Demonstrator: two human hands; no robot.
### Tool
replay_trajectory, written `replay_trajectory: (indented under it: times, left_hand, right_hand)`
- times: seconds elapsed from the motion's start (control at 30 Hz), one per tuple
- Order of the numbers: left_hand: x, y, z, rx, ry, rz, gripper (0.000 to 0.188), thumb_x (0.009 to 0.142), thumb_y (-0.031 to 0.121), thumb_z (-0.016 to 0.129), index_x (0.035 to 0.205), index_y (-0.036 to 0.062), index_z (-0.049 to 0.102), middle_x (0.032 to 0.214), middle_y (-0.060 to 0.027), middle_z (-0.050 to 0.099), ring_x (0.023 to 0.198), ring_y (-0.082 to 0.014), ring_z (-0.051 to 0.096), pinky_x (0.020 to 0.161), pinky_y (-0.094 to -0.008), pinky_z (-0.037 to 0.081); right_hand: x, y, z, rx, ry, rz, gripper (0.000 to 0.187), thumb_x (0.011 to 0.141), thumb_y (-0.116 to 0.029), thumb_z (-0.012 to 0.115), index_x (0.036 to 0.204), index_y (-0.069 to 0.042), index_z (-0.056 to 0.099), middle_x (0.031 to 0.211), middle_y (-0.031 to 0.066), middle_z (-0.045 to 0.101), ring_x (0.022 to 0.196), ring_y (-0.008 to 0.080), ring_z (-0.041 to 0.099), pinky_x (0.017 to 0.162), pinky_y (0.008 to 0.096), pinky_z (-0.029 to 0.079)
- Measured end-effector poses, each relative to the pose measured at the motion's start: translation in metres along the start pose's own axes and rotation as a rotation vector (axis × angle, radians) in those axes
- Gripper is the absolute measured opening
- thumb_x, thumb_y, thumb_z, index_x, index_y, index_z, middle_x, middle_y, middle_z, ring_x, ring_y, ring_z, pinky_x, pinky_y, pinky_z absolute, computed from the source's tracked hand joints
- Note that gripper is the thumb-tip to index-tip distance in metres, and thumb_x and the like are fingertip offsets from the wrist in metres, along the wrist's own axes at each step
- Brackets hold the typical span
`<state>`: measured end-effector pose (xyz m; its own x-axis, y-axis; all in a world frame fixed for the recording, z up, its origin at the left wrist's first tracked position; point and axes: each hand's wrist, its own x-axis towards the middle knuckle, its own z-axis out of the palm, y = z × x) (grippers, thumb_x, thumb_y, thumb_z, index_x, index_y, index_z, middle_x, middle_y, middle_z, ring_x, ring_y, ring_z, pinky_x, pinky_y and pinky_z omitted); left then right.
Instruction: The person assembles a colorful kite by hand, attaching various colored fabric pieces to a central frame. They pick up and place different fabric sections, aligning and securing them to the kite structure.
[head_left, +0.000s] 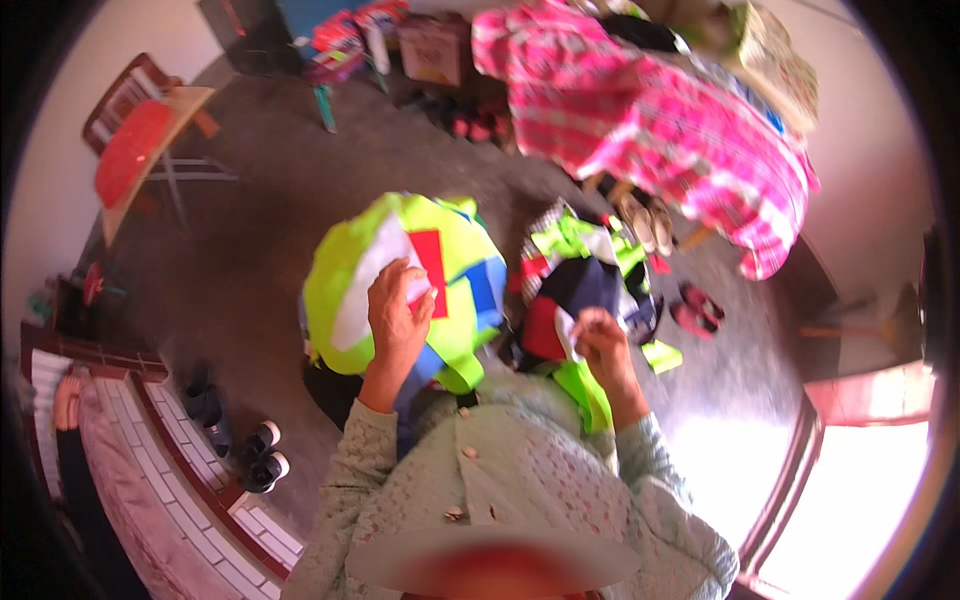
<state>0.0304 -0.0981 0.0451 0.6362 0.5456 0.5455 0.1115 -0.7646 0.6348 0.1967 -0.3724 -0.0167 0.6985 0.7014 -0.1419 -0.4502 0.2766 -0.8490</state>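
My left hand is raised over a bundle of bright yellow-green cloth with white, blue and red patches. Its fingers curl toward the thumb, and whatever they pinch is too small to make out. My right hand is held up at a heap of mixed cloth pieces, fingertips pressed together. A white strip of cloth shows beside those fingertips; I cannot tell whether they grip it. Below hangs a yellow-green piece of cloth.
A bed with a pink checked cover stands at the far right, with sandals by it. Red shoes and black shoes lie on the floor. At left stand a table and chair.
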Motion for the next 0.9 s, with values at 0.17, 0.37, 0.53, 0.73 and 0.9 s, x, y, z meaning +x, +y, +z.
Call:
replay_trajectory:
  times: [0.17,0.37,0.53,0.73,0.9]
  left_hand:
    - [-0.029,0.018,0.036,-0.247,-0.277,0.044,0.024,0.071,0.002,0.069,0.092,0.0039,0.057,0.096,-0.0133,0.060,0.091,-0.0322,0.058,0.078,-0.0379,0.045]
    - [-0.047,0.020,0.047,-0.255,-0.400,0.020,0.021,0.072,0.003,0.068,0.090,0.0040,0.057,0.091,-0.0116,0.060,0.087,-0.0303,0.058,0.077,-0.0359,0.045]
    - [-0.048,0.018,0.045,-0.268,-0.403,0.015,0.019,0.073,0.004,0.067,0.089,0.0052,0.057,0.090,-0.0108,0.060,0.085,-0.0305,0.057,0.076,-0.0361,0.044]
    - [-0.048,0.018,0.044,-0.283,-0.465,0.000,0.019,0.073,0.000,0.067,0.089,0.0021,0.058,0.090,-0.0112,0.061,0.085,-0.0281,0.059,0.076,-0.0344,0.046]
    - [-0.046,0.019,0.042,-0.321,-0.475,-0.022,0.018,0.074,0.003,0.067,0.089,0.0024,0.058,0.091,-0.0116,0.061,0.086,-0.0290,0.059,0.077,-0.0347,0.046]
  right_hand:
    - [-0.003,0.002,-0.011,0.204,0.028,-0.003,0.024,0.083,0.004,0.048,0.104,-0.005,0.057,0.084,0.0098,0.062,0.048,0.0063,0.037,0.044,0.0194,0.027]
    - [-0.019,-0.016,-0.011,-0.375,0.089,-0.075,0.018,0.084,-0.003,0.055,0.103,-0.004,0.057,0.087,0.0069,0.063,0.062,0.0086,0.051,0.056,0.0233,0.042]
    - [-0.044,-0.042,0.015,-1.437,-0.079,-0.004,0.035,0.070,-0.027,0.075,0.097,-0.009,0.063,0.085,0.0044,0.061,0.076,0.0170,0.061,0.071,0.0295,0.049]
    - [-0.054,-0.013,0.000,-1.574,-0.060,-0.071,0.025,0.074,-0.024,0.069,0.094,-0.011,0.062,0.087,0.0062,0.063,0.078,0.0234,0.063,0.071,0.0349,0.050]
    - [-0.041,-0.025,-0.012,-0.899,0.104,0.048,0.017,0.083,-0.017,0.062,0.096,-0.006,0.061,0.084,0.0043,0.063,0.073,0.0140,0.060,0.068,0.0276,0.049]
